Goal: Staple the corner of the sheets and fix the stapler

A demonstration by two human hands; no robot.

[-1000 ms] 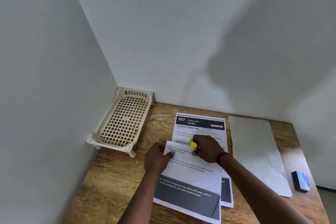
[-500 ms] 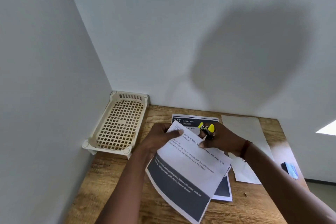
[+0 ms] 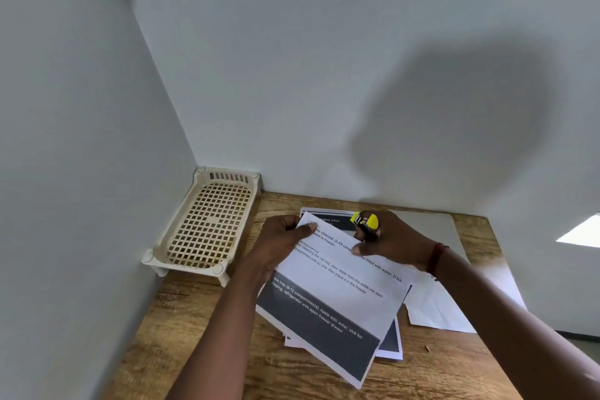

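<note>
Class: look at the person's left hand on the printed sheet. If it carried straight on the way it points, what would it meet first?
The left hand, gripping the lifted sheet, points toward the far wall. Probably only bare wooden table lies ahead, then the wall; the cream basket sits off to its left. Depth is uncertain.

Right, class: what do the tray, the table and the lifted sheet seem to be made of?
Tray: cream moulded plastic, probably, given its even grid holes.
Table: wood or wood-look laminate, matt; brown grain shows.
Sheet: printed paper, thin, bending slightly between the left hand and right hand.
</note>
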